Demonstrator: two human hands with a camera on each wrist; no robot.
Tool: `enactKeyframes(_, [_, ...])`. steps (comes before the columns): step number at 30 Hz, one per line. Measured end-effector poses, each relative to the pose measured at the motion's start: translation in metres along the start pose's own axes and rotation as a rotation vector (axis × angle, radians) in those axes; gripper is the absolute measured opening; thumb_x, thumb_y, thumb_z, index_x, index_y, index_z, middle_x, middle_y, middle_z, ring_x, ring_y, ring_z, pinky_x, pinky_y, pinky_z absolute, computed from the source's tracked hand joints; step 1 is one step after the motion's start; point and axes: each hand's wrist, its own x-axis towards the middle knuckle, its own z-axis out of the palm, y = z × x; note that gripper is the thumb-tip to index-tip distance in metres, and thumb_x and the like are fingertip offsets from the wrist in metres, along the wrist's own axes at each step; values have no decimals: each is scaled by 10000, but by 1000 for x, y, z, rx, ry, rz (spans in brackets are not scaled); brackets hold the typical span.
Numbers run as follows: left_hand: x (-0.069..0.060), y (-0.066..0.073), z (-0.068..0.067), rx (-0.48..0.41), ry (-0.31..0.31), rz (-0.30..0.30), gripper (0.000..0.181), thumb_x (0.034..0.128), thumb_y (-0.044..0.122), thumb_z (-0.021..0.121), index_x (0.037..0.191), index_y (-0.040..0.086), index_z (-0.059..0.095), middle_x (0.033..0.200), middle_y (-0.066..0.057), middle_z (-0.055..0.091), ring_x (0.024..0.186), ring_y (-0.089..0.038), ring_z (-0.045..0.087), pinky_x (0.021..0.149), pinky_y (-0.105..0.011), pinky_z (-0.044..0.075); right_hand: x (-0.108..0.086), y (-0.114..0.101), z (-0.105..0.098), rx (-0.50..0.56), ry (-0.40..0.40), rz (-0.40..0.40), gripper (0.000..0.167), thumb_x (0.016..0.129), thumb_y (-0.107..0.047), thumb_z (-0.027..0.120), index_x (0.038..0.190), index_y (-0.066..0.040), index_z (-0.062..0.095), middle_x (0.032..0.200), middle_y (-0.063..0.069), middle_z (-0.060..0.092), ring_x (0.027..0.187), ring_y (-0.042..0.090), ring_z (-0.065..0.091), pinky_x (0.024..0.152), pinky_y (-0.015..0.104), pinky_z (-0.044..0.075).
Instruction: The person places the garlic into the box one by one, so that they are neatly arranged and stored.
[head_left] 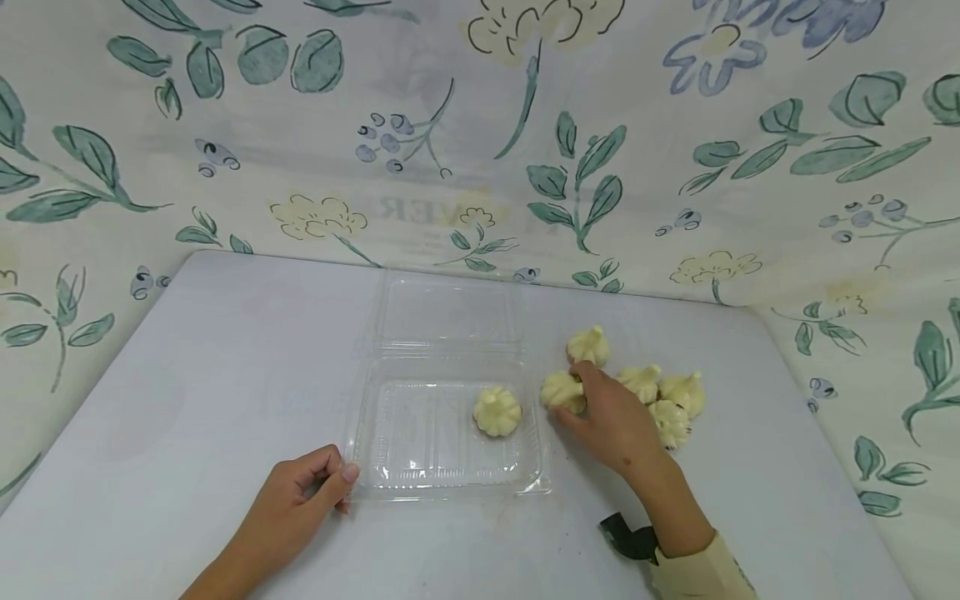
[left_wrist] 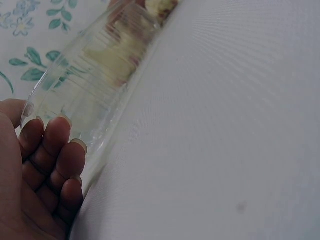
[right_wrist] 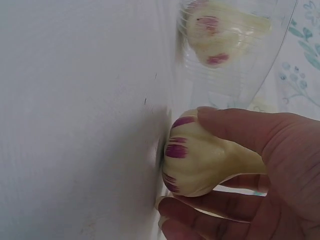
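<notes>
A clear plastic clamshell container (head_left: pixel 420 479) lies with its lid folded back on the white table. One garlic bulb (head_left: pixel 497 412) sits inside it, toward the right wall. My left hand (head_left: pixel 303 500) pinches the container's near left corner between thumb and curled fingers. To the right of the container, my right hand (head_left: pixel 611 417) grips another garlic bulb (right_wrist: pixel 200 155), cream with purple streaks, thumb on one side and fingers on the other. That bulb is at the table surface; whether it touches cannot be told. Beyond the hand is a further bulb (head_left: pixel 588 345).
Several more garlic bulbs (head_left: pixel 681 392) cluster right of my right hand, partly behind it. A black curved object (head_left: pixel 628 537) lies by the right sleeve. The container's lid (head_left: pixel 450 312) reaches toward the table's back edge, where a floral cloth (head_left: pixel 450 208) hangs.
</notes>
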Motion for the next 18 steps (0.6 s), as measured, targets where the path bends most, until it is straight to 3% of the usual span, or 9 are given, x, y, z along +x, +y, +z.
enactKeyframes(11, [0,0,1,4,-7,18,316,1045,68,635,785,215,532,685,76,601,640,-144,633,629,-276,491,-2,2,1,77,39,-35,625,906,-247,832,1407,-2,550,1336,184,663,1092,298,665,887,498,552])
enactKeyframes(18, [1,0,0,8,-3,10,315,1048,71,631,782,206,528,687,75,597,642,-148,636,608,-285,490,-3,-1,-6,105,54,-59,645,919,-237,805,1449,6,530,1349,187,646,1140,322,651,920,509,544])
